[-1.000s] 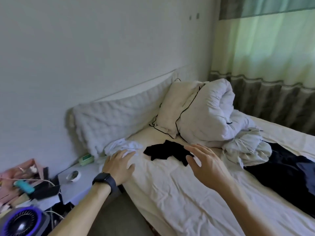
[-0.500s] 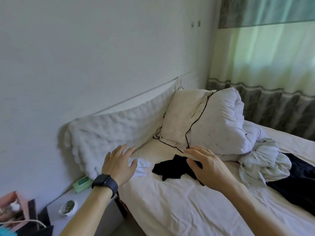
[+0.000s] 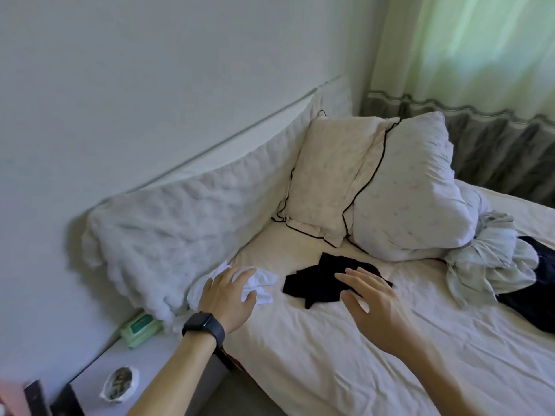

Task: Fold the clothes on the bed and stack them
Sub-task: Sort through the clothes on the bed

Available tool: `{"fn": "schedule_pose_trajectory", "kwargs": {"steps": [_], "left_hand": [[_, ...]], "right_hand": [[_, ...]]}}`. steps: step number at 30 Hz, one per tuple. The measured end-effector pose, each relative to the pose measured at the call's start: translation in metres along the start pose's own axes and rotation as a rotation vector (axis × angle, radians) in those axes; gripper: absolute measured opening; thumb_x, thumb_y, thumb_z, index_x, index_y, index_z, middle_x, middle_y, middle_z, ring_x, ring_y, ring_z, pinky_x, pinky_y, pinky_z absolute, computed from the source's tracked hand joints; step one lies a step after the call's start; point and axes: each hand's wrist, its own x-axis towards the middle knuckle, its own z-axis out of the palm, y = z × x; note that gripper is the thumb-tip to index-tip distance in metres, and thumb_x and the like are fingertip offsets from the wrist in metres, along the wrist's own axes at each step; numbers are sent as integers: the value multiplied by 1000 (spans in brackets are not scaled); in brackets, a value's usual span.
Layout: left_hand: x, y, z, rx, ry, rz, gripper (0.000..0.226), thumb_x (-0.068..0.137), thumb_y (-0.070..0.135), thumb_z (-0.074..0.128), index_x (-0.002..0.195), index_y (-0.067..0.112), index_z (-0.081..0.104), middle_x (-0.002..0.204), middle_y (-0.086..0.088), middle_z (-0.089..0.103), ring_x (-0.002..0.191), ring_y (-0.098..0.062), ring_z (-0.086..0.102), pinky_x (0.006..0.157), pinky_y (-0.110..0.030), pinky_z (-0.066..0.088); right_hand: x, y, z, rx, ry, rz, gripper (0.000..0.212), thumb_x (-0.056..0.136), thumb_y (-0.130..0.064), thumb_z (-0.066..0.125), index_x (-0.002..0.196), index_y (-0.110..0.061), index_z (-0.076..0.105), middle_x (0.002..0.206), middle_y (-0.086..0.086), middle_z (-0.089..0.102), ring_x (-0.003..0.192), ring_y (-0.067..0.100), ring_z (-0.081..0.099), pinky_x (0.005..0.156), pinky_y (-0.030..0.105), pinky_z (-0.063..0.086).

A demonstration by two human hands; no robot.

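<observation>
A small white garment [image 3: 260, 282] lies crumpled at the bed's near left corner. My left hand [image 3: 229, 297], with a dark watch on the wrist, hovers over it with fingers spread. A small black garment [image 3: 318, 280] lies flat on the white sheet [image 3: 345, 355] in front of the pillows. My right hand [image 3: 368, 298] is spread above its right edge and holds nothing. Further right a pale grey-green garment [image 3: 492, 265] is bunched up beside a large dark navy garment [image 3: 537, 292] at the frame's edge.
Two white pillows [image 3: 375, 181] with black piping lean at the bed's head, next to a fluffy white cushion [image 3: 168, 229] along the wall. A nightstand [image 3: 156, 358] at lower left holds a green wipes pack [image 3: 139, 325] and a small dish [image 3: 120, 384]. Curtains [image 3: 480, 70] hang behind.
The view has come closer to the bed and tilted down. Both hands have reached forward, the left over the white garment, the right over the black one.
</observation>
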Motion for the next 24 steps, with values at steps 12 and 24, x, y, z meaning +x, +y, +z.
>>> {"fn": "schedule_pose_trajectory", "kwargs": {"steps": [12, 24], "left_hand": [[129, -94, 67, 75, -332, -109, 52, 103, 46, 38, 153, 42, 28, 164, 6, 23, 149, -19, 23, 121, -45, 18], [245, -197, 202, 210, -735, -5, 58, 99, 36, 48, 153, 30, 28, 160, -2, 22, 145, -29, 25, 118, -49, 24]], "right_hand": [[125, 8, 153, -40, -345, 91, 43, 108, -39, 43, 150, -35, 49, 158, -10, 43, 153, 13, 26, 120, 25, 19], [177, 58, 357, -96, -797, 470, 47, 107, -40, 36, 154, -35, 40, 161, -9, 39, 149, 15, 31, 114, 35, 39]]}}
